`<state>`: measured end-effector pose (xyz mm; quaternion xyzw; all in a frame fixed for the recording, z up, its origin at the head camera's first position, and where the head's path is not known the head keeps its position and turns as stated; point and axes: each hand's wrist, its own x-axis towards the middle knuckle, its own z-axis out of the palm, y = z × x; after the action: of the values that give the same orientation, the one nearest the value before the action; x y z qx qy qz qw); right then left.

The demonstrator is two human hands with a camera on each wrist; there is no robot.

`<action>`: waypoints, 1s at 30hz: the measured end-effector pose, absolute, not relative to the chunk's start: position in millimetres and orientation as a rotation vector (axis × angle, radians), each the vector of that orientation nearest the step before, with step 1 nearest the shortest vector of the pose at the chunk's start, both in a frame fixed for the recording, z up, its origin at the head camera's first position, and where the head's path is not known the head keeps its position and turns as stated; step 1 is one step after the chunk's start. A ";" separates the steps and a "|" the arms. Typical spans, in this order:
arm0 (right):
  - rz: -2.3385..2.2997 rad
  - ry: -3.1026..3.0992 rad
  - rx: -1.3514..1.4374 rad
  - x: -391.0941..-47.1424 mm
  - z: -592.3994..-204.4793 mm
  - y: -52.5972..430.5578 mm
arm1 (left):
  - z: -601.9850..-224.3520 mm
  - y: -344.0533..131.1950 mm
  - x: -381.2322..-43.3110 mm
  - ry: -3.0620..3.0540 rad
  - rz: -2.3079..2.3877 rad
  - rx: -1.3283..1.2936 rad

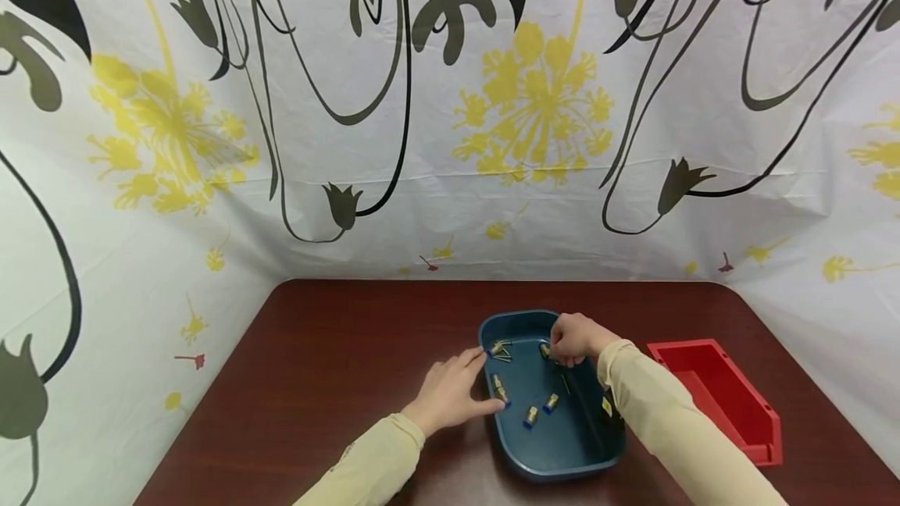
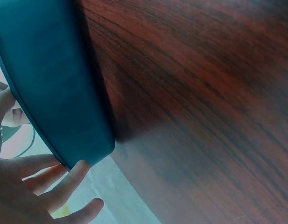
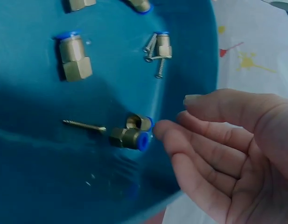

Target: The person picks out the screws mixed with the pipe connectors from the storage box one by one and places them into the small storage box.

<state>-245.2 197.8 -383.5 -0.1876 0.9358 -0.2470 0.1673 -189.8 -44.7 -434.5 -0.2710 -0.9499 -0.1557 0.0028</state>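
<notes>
A blue-green plastic tub [image 1: 562, 468] holds several brass push-in fittings [image 1: 530, 416] with blue collars. My left hand [image 1: 450, 393] rests at the tub's left rim, its fingers spread along the edge; the left wrist view shows the fingertips over the rim. My right hand [image 1: 578, 338] is inside the far right part of the tub. In the right wrist view its fingers are loosely bent, with nothing between thumb and fingers. Two fittings [image 3: 129, 139] lie right by those fingertips, with a single screw [image 3: 84, 125] beside them. Thin screws [image 3: 160, 67] lie against another fitting farther off.
A red open bin [image 1: 762, 420] stands right of the tub, partly behind my right sleeve [image 1: 675, 412]. Both containers are on a dark brown wooden table [image 1: 351, 350]. A white patterned cloth [image 1: 422, 178] hangs behind the table and at its sides.
</notes>
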 end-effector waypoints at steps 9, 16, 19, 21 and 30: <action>-0.567 2.682 -0.403 -244.5 -394.1 186.9 | -434.8 -45.3 -189.2 -2.964 -0.501 -0.850; -0.476 2.728 -0.379 -240.7 -399.9 182.8 | -435.8 -45.2 -189.9 -2.966 -0.501 -0.849; -0.408 2.736 -0.372 -239.1 -403.6 180.5 | -436.1 -45.3 -190.3 -2.969 -0.495 -0.850; -0.366 2.741 -0.373 -238.1 -405.9 179.0 | -435.8 -45.3 -190.1 -2.969 -0.495 -0.851; -0.314 2.810 -0.345 -233.4 -411.6 176.1 | -435.6 -44.3 -189.5 -2.961 -0.493 -0.850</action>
<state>-233.4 176.1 -411.6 -0.1198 0.9759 -0.1089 0.1461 -189.5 -44.3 -435.6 -0.2726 -0.9490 -0.1579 0.0109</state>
